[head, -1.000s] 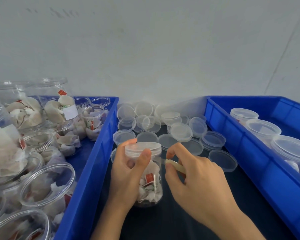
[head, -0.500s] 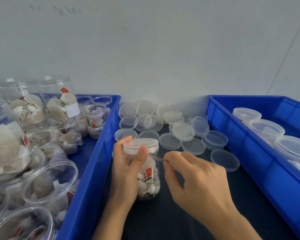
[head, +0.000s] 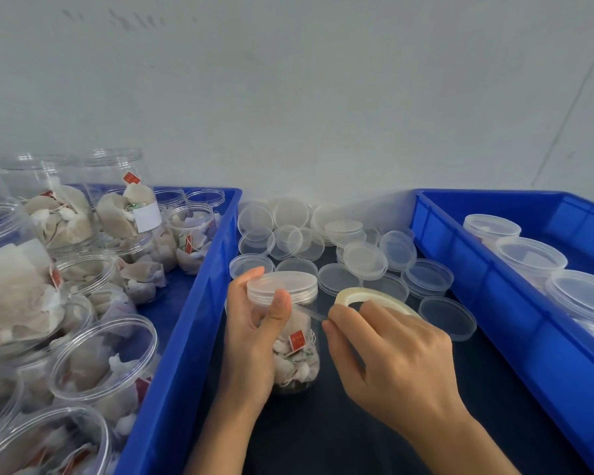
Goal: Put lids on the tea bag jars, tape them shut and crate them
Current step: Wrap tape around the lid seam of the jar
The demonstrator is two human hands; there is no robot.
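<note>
A clear jar of tea bags (head: 297,354) stands on the dark table with a translucent lid (head: 282,286) on top. My left hand (head: 254,341) grips the jar, thumb pressed just under the lid's rim. My right hand (head: 388,358) holds a roll of clear tape (head: 374,298) to the right of the jar. A strip of tape (head: 311,313) stretches from the roll to the jar near my left thumb.
Several loose lids (head: 364,260) lie on the table behind the jar. A blue crate (head: 189,341) on the left holds several open jars of tea bags (head: 103,358). Another blue crate (head: 494,303) on the right holds lidded jars (head: 530,257). A grey wall rises behind.
My right hand has drawn away from the jar to the right, pulling out a strip of tape, and the roll has come into sight. My left hand keeps its grip on the jar.
</note>
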